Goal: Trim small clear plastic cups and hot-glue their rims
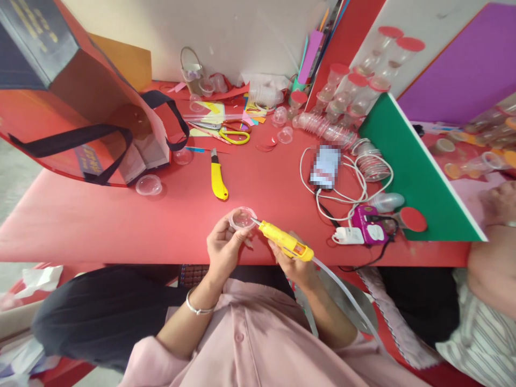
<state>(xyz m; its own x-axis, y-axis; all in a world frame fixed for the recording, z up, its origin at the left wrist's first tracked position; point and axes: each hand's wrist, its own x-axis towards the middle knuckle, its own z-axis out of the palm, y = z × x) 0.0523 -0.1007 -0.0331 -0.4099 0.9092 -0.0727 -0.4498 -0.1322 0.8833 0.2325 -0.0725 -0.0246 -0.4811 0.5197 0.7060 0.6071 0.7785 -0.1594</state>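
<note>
My left hand [223,244] pinches a small clear plastic cup [242,219] over the near edge of the red table [121,215]. My right hand [291,260] grips a yellow glue gun [284,241] whose metal tip touches the cup's rim. A clear glue stick [342,293] trails back from the gun past my right forearm. A silver bangle [197,308] sits on my left wrist.
A yellow box cutter [218,176], scissors [229,131] and loose clear cups [149,185] lie on the table. A red bag [80,107] stands at left. A phone [324,166] with white cables, a purple charger [368,224] and red-lidded jars [355,86] are at right. Another person's arm [494,242] is far right.
</note>
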